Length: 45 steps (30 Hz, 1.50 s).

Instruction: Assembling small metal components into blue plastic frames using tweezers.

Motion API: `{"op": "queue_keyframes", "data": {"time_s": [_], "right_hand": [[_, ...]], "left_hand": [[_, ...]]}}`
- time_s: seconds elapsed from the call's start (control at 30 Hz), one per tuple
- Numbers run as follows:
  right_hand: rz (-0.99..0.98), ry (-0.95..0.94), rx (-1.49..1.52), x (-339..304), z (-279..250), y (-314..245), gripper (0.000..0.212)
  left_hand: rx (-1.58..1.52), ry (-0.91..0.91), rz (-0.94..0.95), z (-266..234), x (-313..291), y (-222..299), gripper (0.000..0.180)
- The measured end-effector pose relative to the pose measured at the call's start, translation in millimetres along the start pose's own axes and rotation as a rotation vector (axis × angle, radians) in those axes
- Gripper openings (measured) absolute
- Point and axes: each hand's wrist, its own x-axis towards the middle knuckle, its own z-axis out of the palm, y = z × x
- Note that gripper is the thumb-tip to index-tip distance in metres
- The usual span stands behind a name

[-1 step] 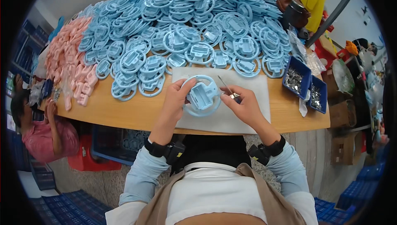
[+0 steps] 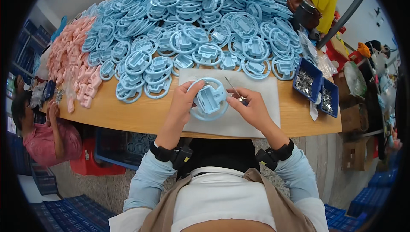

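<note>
Over the front of a white mat (image 2: 256,87), my left hand (image 2: 183,104) grips a light blue plastic toy steering wheel (image 2: 222,93) by its left side. The part is tilted, and the rectangular recess in its hub faces up toward me. My right hand (image 2: 253,107) is closed around a thin tool with a dark grip, and its slender metal shaft (image 2: 232,86) sticks out up and to the left. Whether it is a screwdriver is hard to tell. The right thumb and fingers are at the wheel's right side.
A big heap of similar blue wheels (image 2: 200,1) covers the table's far side. Pink plastic parts (image 2: 70,57) are piled at left. Two blue bins (image 2: 308,77) of small metal pieces stand at right. A person in pink (image 2: 51,142) sits at left. The wooden table edge (image 2: 311,125) is near me.
</note>
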Motion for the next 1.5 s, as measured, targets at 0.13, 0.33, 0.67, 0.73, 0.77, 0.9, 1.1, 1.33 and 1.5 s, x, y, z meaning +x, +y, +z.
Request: {"op": "queue_keyframes", "data": {"time_s": [0.13,0.33,0.67,0.73,0.77,0.9,1.1,1.33,1.5], "right_hand": [[0.260,-0.145,0.274,8.3,6.1,2.5,0.024],[0.351,-0.142,0.523,9.8,7.1,4.5,0.021],[0.015,0.202,0.063,18.8,-42.8,20.7,0.022],[0.051,0.147,-0.033,12.4,-39.8,25.7,0.020],[0.069,0.118,-0.081,8.6,-37.9,27.1,0.019],[-0.017,0.074,-0.329,6.8,-12.2,28.2,0.015],[-0.141,0.001,-0.474,23.9,7.6,29.9,0.013],[-0.163,0.007,-0.601,44.2,27.8,31.8,0.016],[-0.150,-0.063,-0.598,62.8,31.8,28.4,0.017]], "left_hand": [[-0.021,-0.024,-0.056,-5.1,-3.1,-4.3,0.024],[-0.538,-0.064,-0.147,4.8,-16.8,-10.6,0.030],[-0.321,0.103,0.083,-44.5,-28.4,-3.4,0.033],[-0.328,0.148,0.075,-62.1,-29.1,-11.3,0.033],[-0.331,0.171,0.072,-68.2,-30.0,-14.7,0.033],[-0.301,0.194,0.050,-79.0,-39.5,-20.6,0.032],[-0.335,0.236,0.003,-87.2,-54.8,-23.6,0.030],[-0.357,0.217,-0.033,-86.9,-59.2,-30.9,0.029],[-0.319,0.226,0.003,-82.7,-58.8,-34.4,0.029]]}}
